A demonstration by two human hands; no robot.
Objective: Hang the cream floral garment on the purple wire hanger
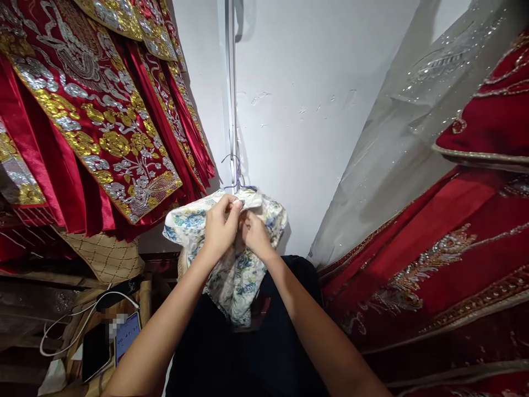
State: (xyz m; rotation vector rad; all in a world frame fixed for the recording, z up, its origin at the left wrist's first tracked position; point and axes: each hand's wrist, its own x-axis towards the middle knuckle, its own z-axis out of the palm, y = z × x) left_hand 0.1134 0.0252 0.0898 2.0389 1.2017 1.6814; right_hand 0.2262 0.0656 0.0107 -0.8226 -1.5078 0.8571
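A white shirt with a blue and green floral print (242, 281) hangs in front of me on a thin purple hanger (248, 188). The hanger's hook sits by a pale vertical strip (232, 99) on the wall. My left hand (223, 223) pinches the shirt's front just under the collar (252, 201), thumb and forefinger together. Close beside it, slightly lower and to the right, my right hand (255, 234) has its fingers curled in on the shirt's front opening. Whatever small part lies between the fingertips is hidden.
Red garments with gold and silver sequins (115, 143) hang at the left. Sheer glittery fabric (384, 138) and red beaded garments (446, 242) hang at the right. On a wooden stool (145, 298) at lower left lie a dark phone (96, 350), a lit phone (127, 336) and a white cable (88, 311).
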